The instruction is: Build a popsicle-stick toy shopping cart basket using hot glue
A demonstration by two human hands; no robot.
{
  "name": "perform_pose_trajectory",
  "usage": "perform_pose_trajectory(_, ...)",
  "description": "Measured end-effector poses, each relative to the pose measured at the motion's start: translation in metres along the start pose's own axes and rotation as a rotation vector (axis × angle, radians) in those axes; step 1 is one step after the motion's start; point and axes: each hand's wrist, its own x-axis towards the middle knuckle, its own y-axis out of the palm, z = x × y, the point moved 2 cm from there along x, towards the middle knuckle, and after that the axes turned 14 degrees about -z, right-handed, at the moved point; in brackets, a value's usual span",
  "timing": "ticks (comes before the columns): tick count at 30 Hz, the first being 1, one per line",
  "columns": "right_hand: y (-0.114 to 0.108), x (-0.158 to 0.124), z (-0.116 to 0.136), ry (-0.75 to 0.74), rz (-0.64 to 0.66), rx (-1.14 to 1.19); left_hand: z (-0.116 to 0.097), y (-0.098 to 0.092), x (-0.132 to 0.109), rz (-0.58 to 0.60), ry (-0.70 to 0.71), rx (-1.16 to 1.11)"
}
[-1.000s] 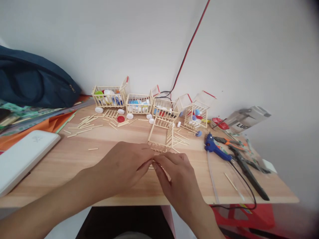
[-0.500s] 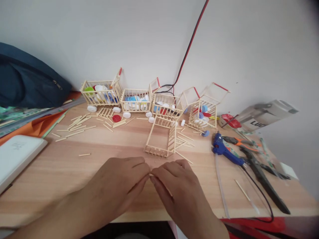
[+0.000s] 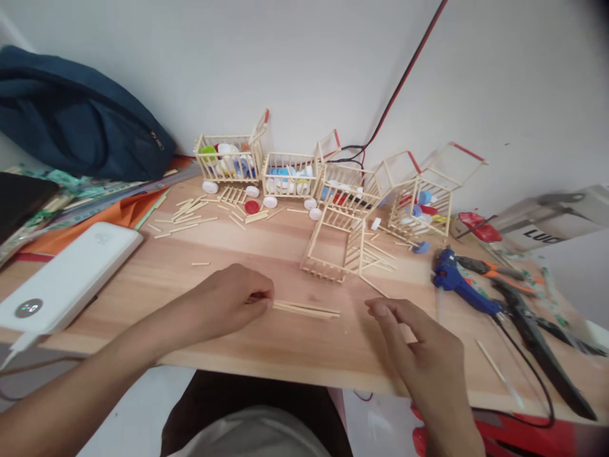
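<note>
My left hand [image 3: 233,298] is closed in a pinch at the left end of a few thin wooden sticks [image 3: 307,309], which stretch right, low over the tabletop. Apart from them, my right hand [image 3: 419,349] has its thumb and fingers curled together at the tips. Whatever it may hold is hidden. Just beyond the hands stands an open stick frame [image 3: 333,247] with slatted sides. Loose sticks [image 3: 188,216] lie scattered at the left, and one short stick [image 3: 200,264] lies beyond my left hand.
Small stick-built carts, one a shopping cart [image 3: 228,158], line the wall, filled with bottle caps. A blue glue gun [image 3: 464,285], orange-handled pliers [image 3: 495,270] and a black-handled tool [image 3: 547,355] lie right. Left are a white power bank [image 3: 80,273] and a dark blue bag [image 3: 90,120].
My hands have moved apart from their meeting point, left hand leftward and right hand rightward. Sticks now show between them. The view has shifted left, bringing more of the power bank into sight.
</note>
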Motion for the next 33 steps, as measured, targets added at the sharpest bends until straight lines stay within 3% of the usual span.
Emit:
perform_pose_trajectory(7,0.020,-0.013,0.005,-0.018,-0.015,0.058,0.004,0.000,0.003,-0.027,-0.007,0.046)
perform_pose_trajectory(12,0.026,-0.015,0.010,-0.002,-0.027,0.090,0.000,0.001,0.010,-0.059,-0.015,0.033)
perform_pose_trajectory(20,0.034,-0.020,0.007,0.035,0.002,0.115,0.002,0.004,0.003,-0.099,-0.049,0.012)
perform_pose_trajectory(27,0.032,-0.016,0.007,0.041,0.004,0.110,0.004,-0.003,0.019,-0.110,0.123,0.111)
perform_pose_trajectory(33,0.030,-0.010,0.002,0.071,-0.025,0.089,0.002,0.007,0.042,-0.096,0.208,0.175)
